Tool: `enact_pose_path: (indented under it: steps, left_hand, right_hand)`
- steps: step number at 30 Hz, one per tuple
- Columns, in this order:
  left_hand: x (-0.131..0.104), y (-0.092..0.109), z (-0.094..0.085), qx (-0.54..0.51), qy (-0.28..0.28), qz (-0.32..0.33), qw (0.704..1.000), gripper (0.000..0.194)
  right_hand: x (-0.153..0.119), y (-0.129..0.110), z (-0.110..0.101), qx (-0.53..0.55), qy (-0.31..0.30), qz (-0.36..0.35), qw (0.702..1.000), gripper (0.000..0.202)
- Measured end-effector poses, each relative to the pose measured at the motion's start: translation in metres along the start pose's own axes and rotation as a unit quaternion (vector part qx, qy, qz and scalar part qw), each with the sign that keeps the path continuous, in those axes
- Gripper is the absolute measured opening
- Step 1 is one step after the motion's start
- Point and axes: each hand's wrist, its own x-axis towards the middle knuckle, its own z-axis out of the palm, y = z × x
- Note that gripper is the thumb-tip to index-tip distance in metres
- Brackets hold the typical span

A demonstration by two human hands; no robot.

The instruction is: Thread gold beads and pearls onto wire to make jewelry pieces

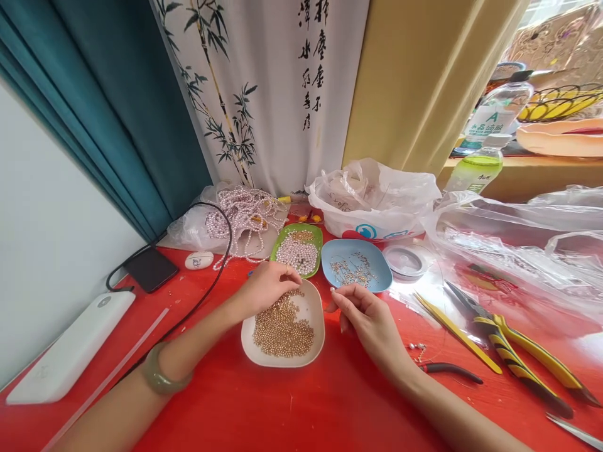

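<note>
My left hand (271, 285) reaches over the back rim of a white dish (249, 353), fingers bent and pressed together at the far beads. Whether a bead is between those fingertips cannot be made out. Small gold beads (282, 329) fill much of the dish. To its right, my right hand (365, 311) is closed in a pinch, with a small white pearl bead (332, 290) at the thumb and forefinger tips. Just beyond the hands are a green tray (316, 271) of white and gold beads and a blue dish (384, 279) of metal findings.
Pliers (513, 351), yellow tweezers (459, 333) and red-handled pliers (452, 371) lie at right. Pearl strands (245, 213) and a plastic bag (377, 201) sit at the back. A phone (151, 269), a white power bank (70, 348) and a black cable (229, 235) lie left.
</note>
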Motion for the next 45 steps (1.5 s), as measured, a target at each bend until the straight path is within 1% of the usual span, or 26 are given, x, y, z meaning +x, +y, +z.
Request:
enact_pose_path:
  steps: [4,8,12,16,18,20,23,24,25,27,30,32,35,37,39,42,45]
  left_hand:
    - [0.0,0.002,-0.002,-0.001,0.016,0.009,1.0,0.012]
    - [0.004,0.01,-0.013,0.006,0.034,0.011,0.999,0.012]
    - [0.017,0.013,-0.023,0.017,0.033,0.017,0.999,0.012]
    - [0.033,0.011,-0.025,0.029,0.013,0.02,0.999,0.01]
    - [0.036,0.016,-0.022,0.026,0.001,0.022,0.999,0.009]
    - [0.032,0.026,-0.016,0.015,-0.023,0.026,0.999,0.008]
    - [0.021,0.043,-0.002,-0.021,-0.091,0.023,0.995,0.015]
    - [0.018,0.047,0.003,-0.046,-0.116,0.013,0.992,0.018]
    - [0.015,0.051,0.008,-0.062,-0.126,0.004,0.99,0.018]
    - [0.012,0.054,0.017,-0.092,-0.13,-0.024,0.987,0.014]
    - [0.012,0.053,0.025,-0.144,-0.117,-0.074,0.98,0.01]
    - [0.014,0.055,0.027,-0.161,-0.11,-0.081,0.977,0.009]
    - [0.014,0.063,0.028,-0.148,-0.085,-0.047,0.984,0.007]
    - [0.015,0.072,0.026,-0.137,-0.058,-0.029,0.988,0.007]
    - [0.017,0.081,0.023,-0.148,-0.027,-0.015,0.989,0.009]
    - [0.025,0.09,0.014,-0.211,0.034,0.016,0.977,0.012]
    - [0.037,0.092,0.003,-0.262,0.118,0.052,0.957,0.011]
  right_hand:
    - [0.001,0.004,-0.001,0.01,-0.017,0.003,1.0,0.021]
    - [0.001,0.006,-0.001,0.02,-0.032,0.013,0.999,0.02]
    - [0.001,0.007,-0.002,0.036,-0.042,0.014,0.998,0.019]
    - [0.0,0.009,-0.003,0.052,-0.043,0.015,0.998,0.017]
    - [0.0,0.009,-0.003,0.057,-0.042,0.013,0.997,0.017]
    - [0.001,0.008,-0.003,0.06,-0.038,0.008,0.997,0.017]
    - [0.001,0.008,-0.003,0.064,-0.029,0.003,0.998,0.016]
    - [0.001,0.008,-0.003,0.064,-0.025,0.002,0.998,0.015]
    - [0.001,0.008,-0.002,0.065,-0.022,0.002,0.998,0.015]
    - [0.001,0.007,-0.002,0.065,-0.017,0.004,0.998,0.014]
    - [0.0,0.004,-0.003,0.07,-0.016,0.006,0.997,0.012]
    - [-0.001,-0.001,-0.005,0.075,-0.016,0.003,0.997,0.013]
    - [0.0,-0.011,-0.009,0.074,-0.025,-0.004,0.997,0.015]
    - [0.003,-0.017,-0.014,0.067,-0.037,-0.006,0.997,0.014]
    - [0.007,-0.023,-0.02,0.058,-0.057,-0.003,0.997,0.015]
    - [0.012,-0.031,-0.032,0.053,-0.095,0.01,0.994,0.014]
    - [0.016,-0.038,-0.046,0.059,-0.125,0.023,0.99,0.013]
